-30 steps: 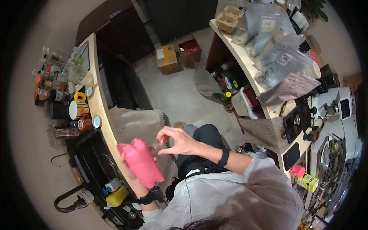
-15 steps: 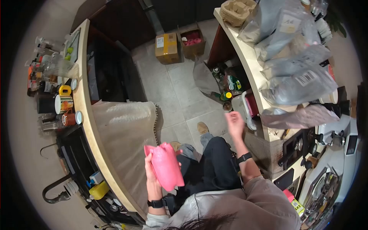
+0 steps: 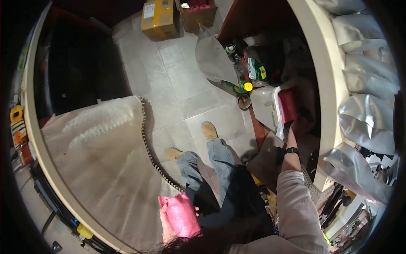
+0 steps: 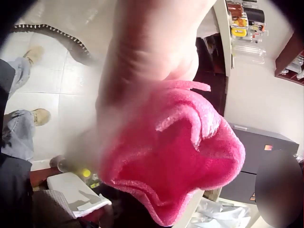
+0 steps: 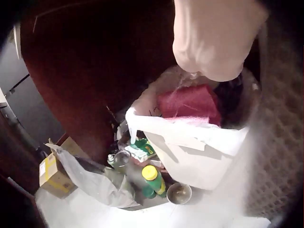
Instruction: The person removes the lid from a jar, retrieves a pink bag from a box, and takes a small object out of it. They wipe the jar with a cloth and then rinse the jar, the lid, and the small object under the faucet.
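Observation:
A pink foam-wrapped bundle (image 3: 182, 216) is gripped by my left hand (image 3: 167, 224), low in the head view, with fingers around its sides. The left wrist view shows the bundle's folded open end (image 4: 175, 156) beyond the hand (image 4: 156, 52). Over on the right, my right arm reaches down under the counter, its hand (image 5: 213, 42) above a white bin (image 5: 190, 159) lined with a bag. Dark pink material (image 5: 190, 104) lies inside the bin below that hand. The right fingers are hidden; a thin clear wisp shows under them.
Beside the bin stand a green bottle with a yellow cap (image 3: 245, 86) and a round bowl (image 3: 243, 101). A grey bag (image 3: 213, 59) and cardboard boxes (image 3: 160, 21) are farther off. A pale cloth (image 3: 97, 148) hangs at left; the counter edge (image 3: 330, 84) overhangs at right.
The head view has tilted down and turned right. My right hand has moved away from the bundle, down to the bin. The left hand still holds the bundle, now lower in view.

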Demonstrator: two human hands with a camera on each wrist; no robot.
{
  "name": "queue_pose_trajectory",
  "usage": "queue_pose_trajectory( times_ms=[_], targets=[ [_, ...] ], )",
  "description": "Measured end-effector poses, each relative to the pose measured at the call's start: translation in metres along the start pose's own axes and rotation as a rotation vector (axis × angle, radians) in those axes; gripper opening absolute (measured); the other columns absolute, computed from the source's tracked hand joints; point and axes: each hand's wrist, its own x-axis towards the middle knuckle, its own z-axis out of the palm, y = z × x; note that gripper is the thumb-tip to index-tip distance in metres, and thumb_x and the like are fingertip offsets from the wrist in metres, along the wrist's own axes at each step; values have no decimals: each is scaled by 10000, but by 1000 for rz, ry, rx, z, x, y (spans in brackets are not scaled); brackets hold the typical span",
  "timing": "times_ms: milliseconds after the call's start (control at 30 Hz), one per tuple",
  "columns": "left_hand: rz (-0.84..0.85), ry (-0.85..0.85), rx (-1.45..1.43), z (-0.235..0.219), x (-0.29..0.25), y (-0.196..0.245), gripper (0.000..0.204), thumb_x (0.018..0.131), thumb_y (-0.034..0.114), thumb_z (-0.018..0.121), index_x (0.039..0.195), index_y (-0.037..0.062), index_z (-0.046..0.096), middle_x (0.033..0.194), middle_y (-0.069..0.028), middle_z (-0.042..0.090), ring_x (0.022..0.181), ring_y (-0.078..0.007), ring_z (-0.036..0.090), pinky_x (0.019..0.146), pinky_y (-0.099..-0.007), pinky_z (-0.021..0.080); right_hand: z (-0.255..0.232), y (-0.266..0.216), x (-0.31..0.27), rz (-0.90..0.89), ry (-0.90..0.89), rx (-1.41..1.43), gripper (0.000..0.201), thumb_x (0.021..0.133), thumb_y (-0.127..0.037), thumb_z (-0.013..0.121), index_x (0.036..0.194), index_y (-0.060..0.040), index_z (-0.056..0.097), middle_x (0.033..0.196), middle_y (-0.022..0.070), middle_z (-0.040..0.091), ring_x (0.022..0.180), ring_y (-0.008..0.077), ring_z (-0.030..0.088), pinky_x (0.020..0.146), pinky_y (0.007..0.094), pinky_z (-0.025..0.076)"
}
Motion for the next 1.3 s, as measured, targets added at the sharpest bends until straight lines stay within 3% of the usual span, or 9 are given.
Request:
queue_pose_trajectory(
  times_ms=[500, 567, 667, 800, 967, 1100, 1200, 1233, 1300],
  targets=[
    [-50, 89, 40, 6, 22, 13, 893, 703, 659, 584, 1235, -52, 481, 1107, -355, 564, 932, -487, 610, 796, -595, 512, -10, -40, -23, 79, -48, 76, 452, 711, -335, 814, 924, 23, 637, 875, 138, 661, 804, 249, 625, 791, 387, 493],
    [-23, 100, 89, 29, 17, 13, 778, 795, 627, 526, 1247, -4, 481, 1027, -315, 602, 866, -416, 636, 750, -503, 542, -15, -47, -24, 211, -204, 350, 454, 744, -337, 787, 980, 20, 636, 949, 153, 663, 883, 242, 620, 814, 388, 484],
    [15, 107, 107, 40, 14, 13, 707, 838, 597, 518, 1255, 26, 485, 973, -293, 621, 830, -380, 648, 730, -455, 558, 32, 23, -19, 311, -384, 547, 656, 849, -514, 610, 1307, -60, 491, 1168, 113, 626, 1137, 204, 511, 965, 384, 396],
    [57, 62, 79, 44, 15, 14, 679, 831, 557, 562, 1267, 43, 486, 1017, -262, 618, 840, -379, 644, 739, -461, 555, 52, 61, -17, 486, -393, 873, 519, 910, -453, 547, 1247, -59, 549, 1114, 113, 648, 1114, 186, 537, 933, 362, 419],
    [23, 9, -150, 2, 20, 15, 824, 738, 634, 565, 1279, 20, 475, 1092, -359, 562, 949, -498, 597, 829, -579, 502, 76, 127, -22, 732, -432, 1188, 531, 939, -515, 439, 1233, -95, 578, 1068, 99, 668, 1021, 192, 577, 872, 356, 449],
    [68, -8, 8, 39, 10, 15, 689, 796, 519, 594, 1283, 46, 476, 1116, -219, 597, 901, -410, 627, 792, -505, 536, 107, 201, -21, 894, -498, 1363, 593, 951, -592, 347, 1234, -131, 593, 1036, 85, 682, 935, 202, 612, 818, 355, 474],
    [27, -82, 54, 25, 12, 20, 728, 780, 537, 594, 1289, 32, 466, 1108, -259, 593, 929, -427, 621, 823, -526, 523, 75, 167, -10, 845, -636, 1243, 645, 941, -608, 344, 1202, -89, 626, 1031, 140, 679, 907, 275, 639, 777, 383, 509],
    [18, -108, 60, 24, 10, 21, 739, 778, 542, 592, 1293, 28, 462, 1106, -270, 592, 936, -431, 620, 831, -531, 519, 61, 145, -10, 688, -392, 760, 596, 951, -537, 371, 1188, -48, 616, 1036, 154, 670, 939, 285, 629, 829, 371, 487],
    [9, -166, 70, 30, 3, 24, 761, 775, 552, 588, 1302, 21, 452, 1101, -291, 589, 950, -439, 618, 847, -541, 511, 16, 63, -14, 647, -310, 95, 512, 956, -441, 410, 1134, -8, 616, 998, 164, 668, 935, 280, 628, 855, 357, 476]
  ],
)
